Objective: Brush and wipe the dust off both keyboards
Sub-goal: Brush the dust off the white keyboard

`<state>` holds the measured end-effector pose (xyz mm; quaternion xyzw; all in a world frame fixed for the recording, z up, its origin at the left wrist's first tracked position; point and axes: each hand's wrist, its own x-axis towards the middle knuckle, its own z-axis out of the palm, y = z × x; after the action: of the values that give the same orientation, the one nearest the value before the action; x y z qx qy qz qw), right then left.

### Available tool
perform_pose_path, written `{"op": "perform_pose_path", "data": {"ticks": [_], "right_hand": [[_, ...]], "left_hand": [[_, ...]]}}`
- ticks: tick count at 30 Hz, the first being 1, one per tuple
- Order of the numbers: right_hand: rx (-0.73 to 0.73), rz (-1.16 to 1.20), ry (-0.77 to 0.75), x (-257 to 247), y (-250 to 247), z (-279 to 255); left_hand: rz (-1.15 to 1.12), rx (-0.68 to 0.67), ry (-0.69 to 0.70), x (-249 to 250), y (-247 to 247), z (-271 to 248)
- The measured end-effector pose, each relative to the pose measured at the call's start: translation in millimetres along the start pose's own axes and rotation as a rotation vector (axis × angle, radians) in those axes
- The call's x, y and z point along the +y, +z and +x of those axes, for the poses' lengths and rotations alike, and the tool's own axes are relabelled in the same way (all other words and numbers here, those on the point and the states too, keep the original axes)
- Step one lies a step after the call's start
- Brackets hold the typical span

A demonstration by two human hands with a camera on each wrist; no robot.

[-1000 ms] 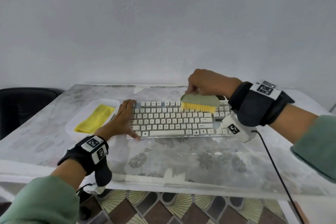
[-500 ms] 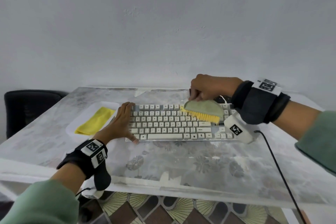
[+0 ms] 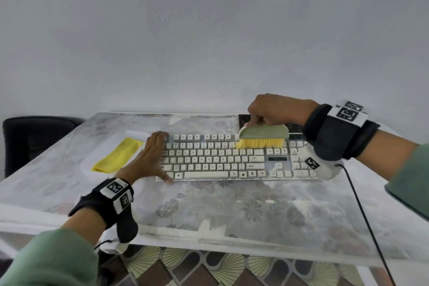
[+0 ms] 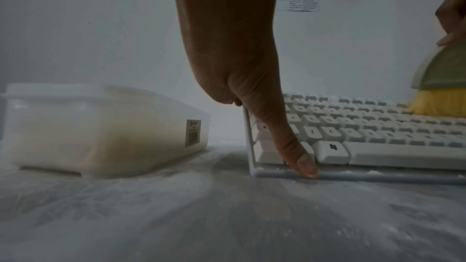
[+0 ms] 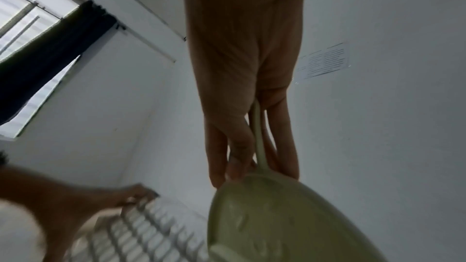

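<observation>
One black keyboard [image 3: 243, 119] mostly hidden behind brush [image 3: 263, 133] and right hand [image 3: 276, 109].

At centre frame the keyboard [image 3: 232, 160] has white keycaps on a pale frame. Above its upper right, the brush [image 3: 263, 137] shows a sage-green back and yellow bristles. At middle left a yellow cloth [image 3: 118, 155] lies in a white tray [image 3: 92, 158]. The table [image 3: 232, 211] carries a grey floral print; both sleeves, in the bottom corners, are muted green.
</observation>
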<state>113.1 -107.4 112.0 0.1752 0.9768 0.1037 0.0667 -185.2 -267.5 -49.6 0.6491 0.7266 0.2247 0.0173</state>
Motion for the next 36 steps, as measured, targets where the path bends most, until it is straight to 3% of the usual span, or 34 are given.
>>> {"op": "perform_pose_path", "data": {"ticks": [5,12,18,24,28,31,34,36], "right_hand": [[0.133,0.065,-0.042,-9.8,-5.0,9.9],[-0.067,-0.17,0.037,-8.4,3.5,0.3],[0.085,-0.046,-0.019,-22.0,-16.3,15.3],[-0.018,-0.048,-0.014,-14.8,1.8,7.4],[0.028,0.017,0.163,4.7,-13.5,-12.4],[0.261,0.174,0.364,16.8,-26.3,-18.7],[0.436,0.367,0.536,20.4,1.4,-17.7],[0.406,0.434,0.586,12.0,32.4,-16.8]], "left_hand": [[0.004,-0.002,0.003,1.5,-0.4,-1.6],[0.011,-0.027,-0.01,3.2,-1.8,-0.4],[0.019,-0.016,-0.002,3.1,-2.0,-2.2],[0.021,-0.035,0.007,-0.3,-1.5,1.1],[0.027,-0.019,0.025,-2.4,0.3,1.5],[0.02,-0.005,0.028,-3.5,1.2,2.2],[0.026,-0.003,0.021,-6.5,2.3,1.2],[0.042,-0.005,0.017,-6.7,3.4,1.6]]}}
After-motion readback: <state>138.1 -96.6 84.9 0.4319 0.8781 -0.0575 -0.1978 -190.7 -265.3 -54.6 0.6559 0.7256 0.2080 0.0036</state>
